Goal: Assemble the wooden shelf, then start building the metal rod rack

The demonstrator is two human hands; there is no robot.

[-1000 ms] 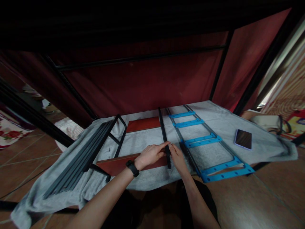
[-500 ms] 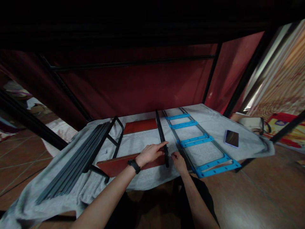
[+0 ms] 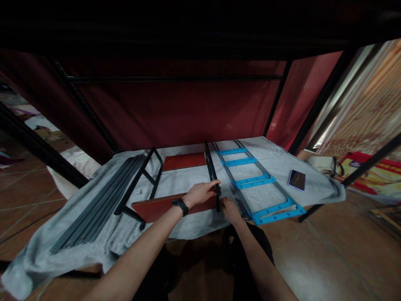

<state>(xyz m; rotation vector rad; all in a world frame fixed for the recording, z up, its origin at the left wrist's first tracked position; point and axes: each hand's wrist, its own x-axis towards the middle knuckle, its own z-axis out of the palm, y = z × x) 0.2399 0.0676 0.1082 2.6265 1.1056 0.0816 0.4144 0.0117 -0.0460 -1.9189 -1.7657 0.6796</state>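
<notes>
My left hand (image 3: 200, 193), with a black watch on the wrist, grips the near part of a black metal side frame (image 3: 211, 165). One digit reaches over the bar and the others curl beside it. Close to the other side of that bar, my right hand (image 3: 231, 210) has its fingertips pinched together; whatever they hold is too small to make out. A reddish-brown board (image 3: 150, 210) meets the frame at its near end. Farther back lies a second reddish-brown board (image 3: 184, 161). Another black side frame (image 3: 138, 182) stands at the boards' left.
Grey metal tubes (image 3: 100, 205) lie in a bundle at the left on a grey cloth (image 3: 178, 232). To the right are a rack with blue crosspieces (image 3: 255, 181) and a phone (image 3: 297, 180). Black posts (image 3: 277, 98) and a dark red curtain (image 3: 175, 113) surround the surface.
My right hand has moved left and a little up, its fingertips now close to the black bar. My left hand's pointing finger has drawn in around the bar. The camera view has shifted slightly.
</notes>
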